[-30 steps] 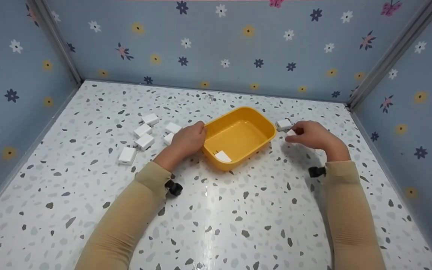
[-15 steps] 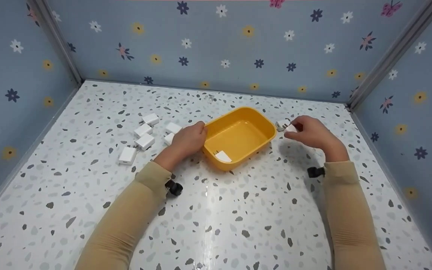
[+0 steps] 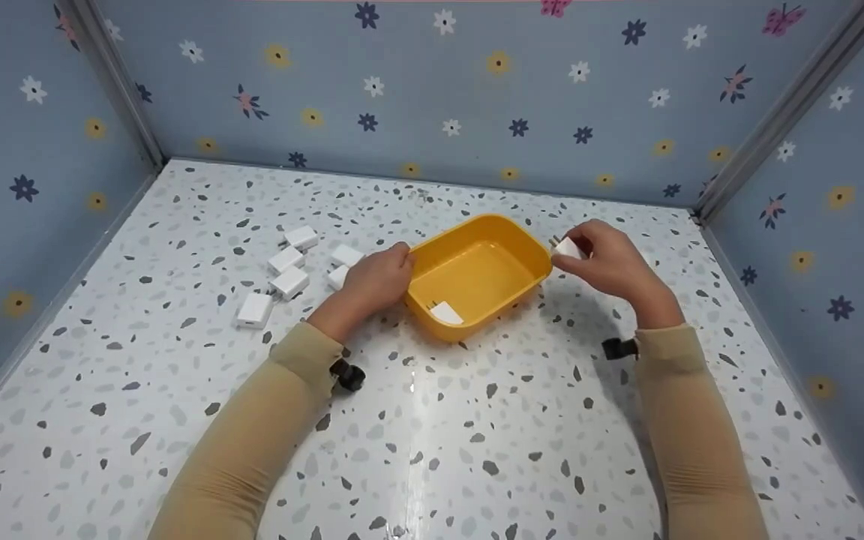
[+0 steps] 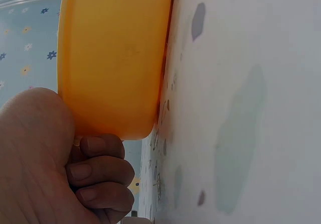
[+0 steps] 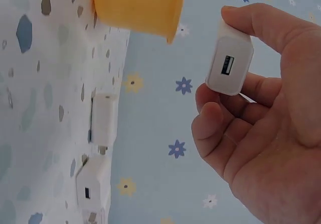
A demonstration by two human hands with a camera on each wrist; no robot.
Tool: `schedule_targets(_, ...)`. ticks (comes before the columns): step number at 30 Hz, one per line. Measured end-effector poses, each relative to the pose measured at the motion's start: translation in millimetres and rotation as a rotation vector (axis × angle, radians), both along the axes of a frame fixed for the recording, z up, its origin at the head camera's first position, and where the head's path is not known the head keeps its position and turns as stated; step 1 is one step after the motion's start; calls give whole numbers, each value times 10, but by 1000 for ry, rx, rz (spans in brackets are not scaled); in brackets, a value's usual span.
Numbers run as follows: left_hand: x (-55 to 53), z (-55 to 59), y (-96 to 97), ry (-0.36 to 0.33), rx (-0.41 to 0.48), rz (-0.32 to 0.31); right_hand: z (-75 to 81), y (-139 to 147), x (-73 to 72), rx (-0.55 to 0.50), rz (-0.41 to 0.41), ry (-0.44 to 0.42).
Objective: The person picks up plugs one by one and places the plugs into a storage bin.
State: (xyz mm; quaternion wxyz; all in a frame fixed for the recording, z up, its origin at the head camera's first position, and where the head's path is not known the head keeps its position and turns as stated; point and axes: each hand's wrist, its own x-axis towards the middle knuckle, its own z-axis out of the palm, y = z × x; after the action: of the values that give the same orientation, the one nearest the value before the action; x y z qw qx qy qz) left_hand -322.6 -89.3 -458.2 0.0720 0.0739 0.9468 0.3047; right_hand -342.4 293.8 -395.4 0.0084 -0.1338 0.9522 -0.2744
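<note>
My left hand (image 3: 379, 279) gripping the yellow box (image 3: 483, 276) mid-frame, my right hand (image 3: 612, 261) pinching a white charger (image 3: 569, 250) right of centre, other chargers (image 3: 291, 283) left of centre on the tabletop (image 3: 447, 427)

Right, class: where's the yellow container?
The yellow container is near the head view's centre: the left hand grips its left end, and the right hand, pinching a white charger, is beside its right end.

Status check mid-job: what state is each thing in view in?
Yellow bin: upright, uncovered.
Adapter in bin: lying loose.
Held adapter: aloft, USB port empty, prongs exposed.
Left hand: gripping bin's left end.
Right hand: pinching held adapter.
Six adapters at left: loose on the table.
Two adapters in right wrist view: unheld, on table.
</note>
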Motion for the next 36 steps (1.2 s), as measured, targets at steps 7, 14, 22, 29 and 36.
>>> schedule_targets(7, -10, -34, -17, 21, 14, -1, -50, -234, 31, -46, -16, 10)
schedule_targets(14, -16, -37, -11, 18, 20, -4, -130, -457, 78, -100, -19, 46)
schedule_targets(22, -18, -17, 8, 20, 22, -3, -236, -662, 140, -120, 21, 122)
schedule_targets(29, -12, -6, 9, 28, 12, -8, -306, -814, 204, -122, 60, 133)
schedule_targets(36, -8, -22, -3, 16, 26, -5, -355, -988, 258, -108, 85, 122)
